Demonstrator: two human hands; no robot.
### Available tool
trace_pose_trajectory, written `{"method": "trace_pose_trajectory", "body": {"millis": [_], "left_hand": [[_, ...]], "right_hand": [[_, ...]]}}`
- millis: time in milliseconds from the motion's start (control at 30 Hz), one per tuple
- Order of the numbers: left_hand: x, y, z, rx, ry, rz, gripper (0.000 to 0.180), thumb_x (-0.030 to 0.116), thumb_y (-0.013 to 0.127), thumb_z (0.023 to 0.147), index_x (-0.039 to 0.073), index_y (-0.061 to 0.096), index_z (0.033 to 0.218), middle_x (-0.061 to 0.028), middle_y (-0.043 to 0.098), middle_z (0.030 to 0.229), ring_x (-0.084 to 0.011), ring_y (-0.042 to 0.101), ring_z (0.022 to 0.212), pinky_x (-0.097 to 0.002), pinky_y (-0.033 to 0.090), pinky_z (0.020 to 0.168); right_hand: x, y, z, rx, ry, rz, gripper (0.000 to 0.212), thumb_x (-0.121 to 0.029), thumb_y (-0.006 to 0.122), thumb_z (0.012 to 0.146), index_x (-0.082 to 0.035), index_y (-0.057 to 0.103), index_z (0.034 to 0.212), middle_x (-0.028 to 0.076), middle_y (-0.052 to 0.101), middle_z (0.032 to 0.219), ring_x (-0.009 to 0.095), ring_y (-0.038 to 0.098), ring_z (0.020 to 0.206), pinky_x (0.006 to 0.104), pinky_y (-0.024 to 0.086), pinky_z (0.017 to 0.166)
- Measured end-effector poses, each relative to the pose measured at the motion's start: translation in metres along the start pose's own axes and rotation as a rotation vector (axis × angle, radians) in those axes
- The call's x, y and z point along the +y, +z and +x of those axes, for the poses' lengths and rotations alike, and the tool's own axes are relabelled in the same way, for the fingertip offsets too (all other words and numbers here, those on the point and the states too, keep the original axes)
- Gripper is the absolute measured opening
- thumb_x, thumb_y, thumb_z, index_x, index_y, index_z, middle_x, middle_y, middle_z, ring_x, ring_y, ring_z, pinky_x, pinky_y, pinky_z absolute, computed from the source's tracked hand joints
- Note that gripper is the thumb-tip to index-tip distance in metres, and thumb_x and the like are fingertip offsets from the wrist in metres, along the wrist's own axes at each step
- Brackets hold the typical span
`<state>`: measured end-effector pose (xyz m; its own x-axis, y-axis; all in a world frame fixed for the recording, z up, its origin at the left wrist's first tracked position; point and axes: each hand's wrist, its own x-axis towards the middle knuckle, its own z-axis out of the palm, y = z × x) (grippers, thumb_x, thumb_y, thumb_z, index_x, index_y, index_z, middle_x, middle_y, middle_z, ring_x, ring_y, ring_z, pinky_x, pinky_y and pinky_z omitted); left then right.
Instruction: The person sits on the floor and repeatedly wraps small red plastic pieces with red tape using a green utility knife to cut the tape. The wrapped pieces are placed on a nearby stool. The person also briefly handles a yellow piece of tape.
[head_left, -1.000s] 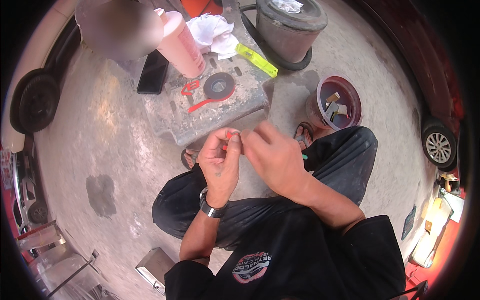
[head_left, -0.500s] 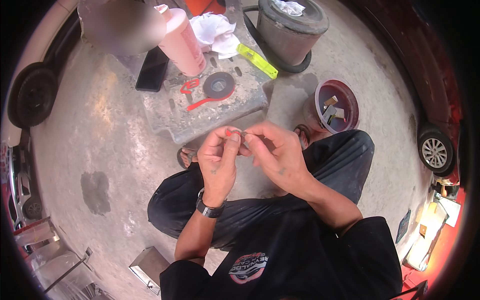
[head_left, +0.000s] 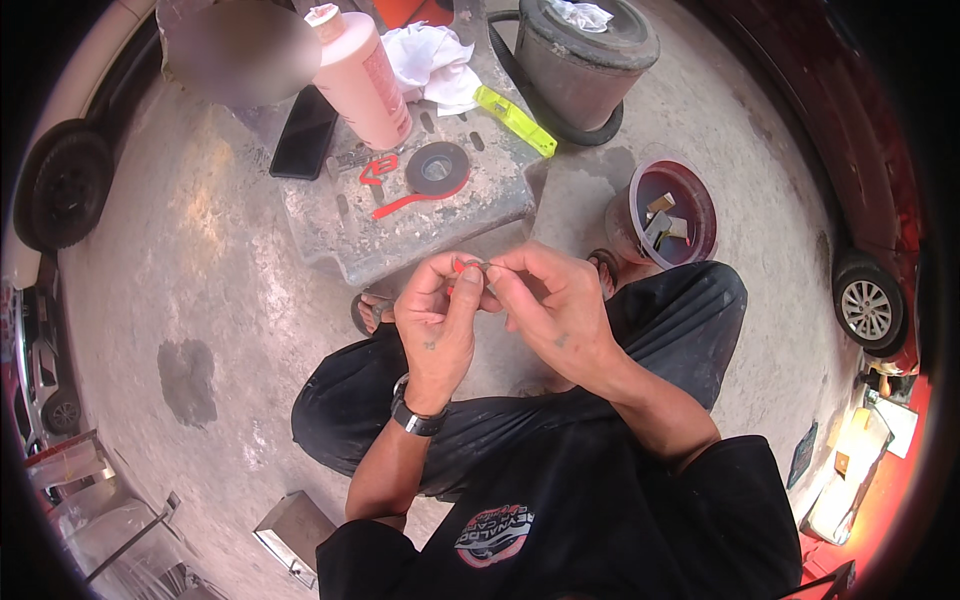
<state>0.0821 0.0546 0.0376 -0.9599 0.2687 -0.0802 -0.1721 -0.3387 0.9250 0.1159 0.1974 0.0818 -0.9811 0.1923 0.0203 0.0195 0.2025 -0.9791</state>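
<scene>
My left hand [head_left: 435, 325] pinches a small red piece [head_left: 459, 267] between thumb and fingers; its full shape is hidden. Close against it, the fingertips of my right hand [head_left: 560, 310] are closed on a thin dark strip [head_left: 484, 265], which meets the red piece. Both hands are over my lap, just short of a worn grey platform [head_left: 440, 232]. On that platform lie a roll of dark double-sided tape [head_left: 416, 172] with a red backing tail, and a red cut-out emblem [head_left: 379, 170].
A black phone [head_left: 305, 135], a pink bottle [head_left: 365, 90], white cloth [head_left: 430, 65] and yellow utility knife [head_left: 515, 120] sit farther back on the platform. At right stand a lidded grey bucket [head_left: 572, 85] and a maroon bucket [head_left: 625, 215] holding small blocks. Cars flank both sides.
Both hands keep nearly the same place and grip. Slightly more of the red piece shows between the left fingers, and the view has shifted a little.
</scene>
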Motion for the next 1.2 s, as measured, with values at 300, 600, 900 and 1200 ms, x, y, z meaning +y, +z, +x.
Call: {"method": "trace_pose_trajectory", "body": {"millis": [300,600,900,1200], "left_hand": [[0.002,0.002,-0.001,0.008,0.002,0.018,0.013,0.008,0.063,0.104,-0.002,0.065,0.111,-0.0061,0.070,0.096,-0.0099,0.068,0.077,-0.0231,0.056,0.070],[0.004,0.002,-0.001,0.023,-0.012,0.076,0.010,0.005,0.064,0.103,-0.002,0.066,0.110,-0.0049,0.071,0.093,-0.0093,0.067,0.076,-0.0240,0.056,0.069],[0.005,0.004,0.000,0.031,-0.010,0.155,0.013,0.008,0.061,0.105,-0.002,0.067,0.111,-0.0035,0.071,0.097,-0.0053,0.058,0.067,-0.0184,0.043,0.050],[0.006,-0.008,0.005,-0.176,-0.253,-0.254,0.036,0.021,0.054,0.110,0.000,0.062,0.137,-0.0050,0.072,0.109,-0.0091,0.065,0.080,-0.0246,0.053,0.067]], "right_hand": [[0.001,0.002,-0.001,0.011,0.043,0.031,0.010,-0.005,0.066,0.096,0.005,0.068,0.096,0.014,0.070,0.082,0.016,0.069,0.074,0.0318,0.053,0.065],[0.008,-0.002,0.001,0.018,-0.348,-0.324,0.011,-0.003,0.069,0.091,0.000,0.066,0.101,0.014,0.064,0.084,0.031,0.067,0.069,0.0385,0.052,0.060],[0.006,-0.016,0.007,-0.052,-0.878,-1.115,0.030,-0.017,0.068,0.080,0.001,0.066,0.104,0.008,0.058,0.087,0.018,0.061,0.066,0.0312,0.045,0.054],[0.003,-0.035,0.017,-0.104,-0.982,-1.231,0.040,-0.013,0.066,0.079,0.006,0.066,0.114,0.010,0.060,0.091,0.018,0.061,0.067,0.0300,0.045,0.054]]}}
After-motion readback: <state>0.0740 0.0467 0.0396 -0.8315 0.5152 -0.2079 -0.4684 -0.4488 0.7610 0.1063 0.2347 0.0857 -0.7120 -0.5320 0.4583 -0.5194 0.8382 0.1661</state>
